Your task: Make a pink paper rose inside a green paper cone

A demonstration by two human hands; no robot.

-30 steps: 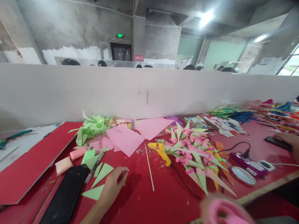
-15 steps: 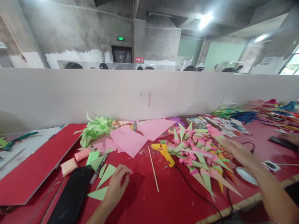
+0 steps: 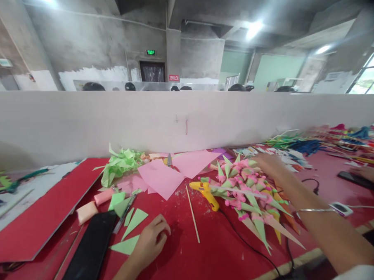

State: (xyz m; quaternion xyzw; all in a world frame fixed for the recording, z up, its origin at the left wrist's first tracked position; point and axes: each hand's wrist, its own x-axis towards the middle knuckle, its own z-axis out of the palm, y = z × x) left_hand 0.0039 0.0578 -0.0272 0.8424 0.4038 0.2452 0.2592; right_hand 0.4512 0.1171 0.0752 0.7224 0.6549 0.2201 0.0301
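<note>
Loosely curled, my left hand (image 3: pixel 153 241) rests on the red table (image 3: pixel 181 265) with a gap between thumb and fingers and nothing visible in them. Beside it lie light-green paper triangles (image 3: pixel 136 222). At the far edge of a pile of pink and green paper cones (image 3: pixel 249 190), my right hand (image 3: pixel 266 165) is smeared by motion. Its fingers are hidden, so what it holds cannot be made out. A yellow hot glue gun (image 3: pixel 207 194) lies against the pile's left side. Between the hands is a thin wooden stick (image 3: pixel 193 214).
A black phone (image 3: pixel 91 247) and a craft knife (image 3: pixel 123 215) lie to the left, near a red board (image 3: pixel 44 208). Pink paper sheets (image 3: pixel 160 178) and crumpled green paper (image 3: pixel 120 164) sit toward the white partition (image 3: pixel 129 117). Another person's hand (image 3: pixel 368 174) touches a dark phone at right.
My right hand has reached farther forward and left over the pile; the pink-tipped green cone seen at its fingers is no longer distinguishable there. My left hand has shifted slightly right and toward me.
</note>
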